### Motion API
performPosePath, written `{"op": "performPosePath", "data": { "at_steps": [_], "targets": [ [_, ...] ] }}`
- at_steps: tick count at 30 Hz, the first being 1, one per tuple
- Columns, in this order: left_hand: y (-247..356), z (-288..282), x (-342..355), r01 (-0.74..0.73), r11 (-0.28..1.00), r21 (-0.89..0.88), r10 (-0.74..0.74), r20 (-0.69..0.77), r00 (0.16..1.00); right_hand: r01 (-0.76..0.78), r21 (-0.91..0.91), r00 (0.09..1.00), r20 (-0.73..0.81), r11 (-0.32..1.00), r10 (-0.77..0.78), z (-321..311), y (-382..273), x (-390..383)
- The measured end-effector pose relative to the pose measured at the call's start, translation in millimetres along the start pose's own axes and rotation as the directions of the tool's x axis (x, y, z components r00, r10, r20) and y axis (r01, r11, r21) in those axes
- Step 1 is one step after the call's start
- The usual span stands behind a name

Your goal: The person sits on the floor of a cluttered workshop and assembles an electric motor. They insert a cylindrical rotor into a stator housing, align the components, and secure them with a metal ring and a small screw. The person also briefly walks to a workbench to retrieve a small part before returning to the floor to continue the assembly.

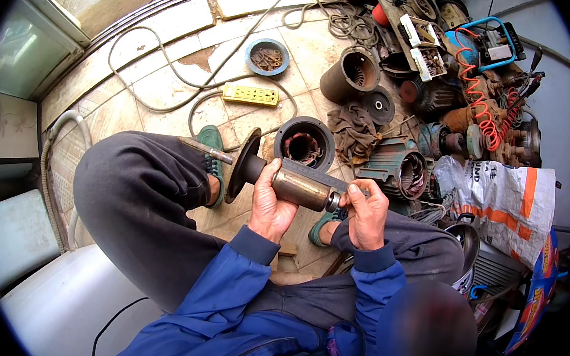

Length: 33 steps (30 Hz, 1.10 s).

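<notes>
In the head view my left hand point(269, 207) grips a metal rotor assembly point(294, 191): a shiny cylinder with a dark collar, a wide round flange at its left and a shaft poking out beyond it. A steel ruler point(309, 175) lies along the cylinder's top. My right hand point(367, 212) pinches the ruler's right end beside the cylinder's small stepped tip, fingers closed. Just behind them on the tiles sits an open round housing point(322, 130) with windings inside.
Around me are a yellow power strip point(250, 93) with looping cables, a blue bowl of bolts point(267, 57), a dark cylinder point(340, 71), a brown rag point(353, 133), several piled motors point(387, 167), red coiled hose, a woven sack point(509, 211) and, at left, a grey hose.
</notes>
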State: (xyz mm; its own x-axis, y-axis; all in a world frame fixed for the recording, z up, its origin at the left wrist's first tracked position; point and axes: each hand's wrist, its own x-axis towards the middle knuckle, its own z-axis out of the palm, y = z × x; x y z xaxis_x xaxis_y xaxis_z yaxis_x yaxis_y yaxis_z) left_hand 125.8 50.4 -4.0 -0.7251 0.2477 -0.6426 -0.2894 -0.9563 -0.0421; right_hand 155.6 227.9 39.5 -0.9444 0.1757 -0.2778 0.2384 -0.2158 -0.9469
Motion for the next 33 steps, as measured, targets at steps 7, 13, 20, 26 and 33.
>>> {"op": "performPosePath", "data": {
  "at_steps": [7, 13, 20, 26, 33],
  "targets": [
    [0, 2, -1, -0.006, 1.0, -0.003, 0.006, -0.027, 1.0, -0.017, 0.019, 0.999, 0.028, 1.0, 0.017, -2, -2, 1],
    [0, 1, 0, -0.003, 1.0, -0.006, 0.003, -0.04, 0.999, -0.021, 0.012, 0.999, 0.027, 1.0, 0.021, -1, -2, 1],
    [0, -3, 2, -0.001, 1.0, -0.018, 0.0, -0.042, 0.999, -0.022, 0.002, 0.999, 0.024, 1.0, 0.022, -1, -1, 1],
    [-1, -7, 5, 0.001, 1.0, -0.021, -0.002, -0.026, 1.0, -0.035, -0.02, 0.999, -0.002, 0.999, 0.035, 1, -2, 0],
    [0, -9, 5, -0.007, 1.0, -0.011, 0.006, -0.049, 0.999, -0.038, -0.029, 0.999, 0.006, 0.999, 0.038, 0, 0, 2]
  ]
}}
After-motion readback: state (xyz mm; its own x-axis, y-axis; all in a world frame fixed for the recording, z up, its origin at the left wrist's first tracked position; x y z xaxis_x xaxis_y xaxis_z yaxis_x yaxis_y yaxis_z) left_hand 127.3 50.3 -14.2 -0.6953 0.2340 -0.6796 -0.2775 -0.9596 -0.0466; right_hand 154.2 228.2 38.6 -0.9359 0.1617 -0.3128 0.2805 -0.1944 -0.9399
